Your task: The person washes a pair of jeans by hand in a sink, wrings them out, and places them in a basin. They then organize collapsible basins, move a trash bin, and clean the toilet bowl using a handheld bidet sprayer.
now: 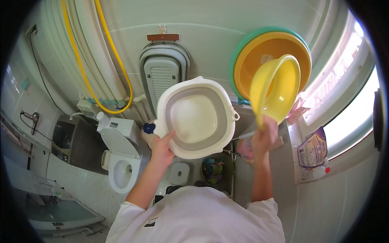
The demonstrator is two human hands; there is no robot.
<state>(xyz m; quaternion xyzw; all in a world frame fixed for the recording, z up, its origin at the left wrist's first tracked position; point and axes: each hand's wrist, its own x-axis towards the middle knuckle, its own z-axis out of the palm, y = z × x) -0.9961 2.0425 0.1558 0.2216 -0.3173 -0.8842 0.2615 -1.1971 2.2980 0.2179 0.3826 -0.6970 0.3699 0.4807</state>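
My left hand [161,148] grips the lower left rim of a white and grey collapsible basin [194,115], thumb over the edge, its inside turned up to me. On the right, my right hand [266,135] holds a yellow plastic basin [273,91] by its lower rim, tilted on its side with the opening facing right. Behind the yellow basin, an orange basin [246,60] rests inside a larger green basin [235,65] against the tiled wall. The yellow basin partly hides both.
A folded grey tub [161,73] hangs on the wall. A toilet [121,170] with raised lid stands at left, below pipes and a yellow hose [124,73]. A white stool [180,173] and a bin of items [214,168] are on the floor. Bottles [313,148] line the windowsill.
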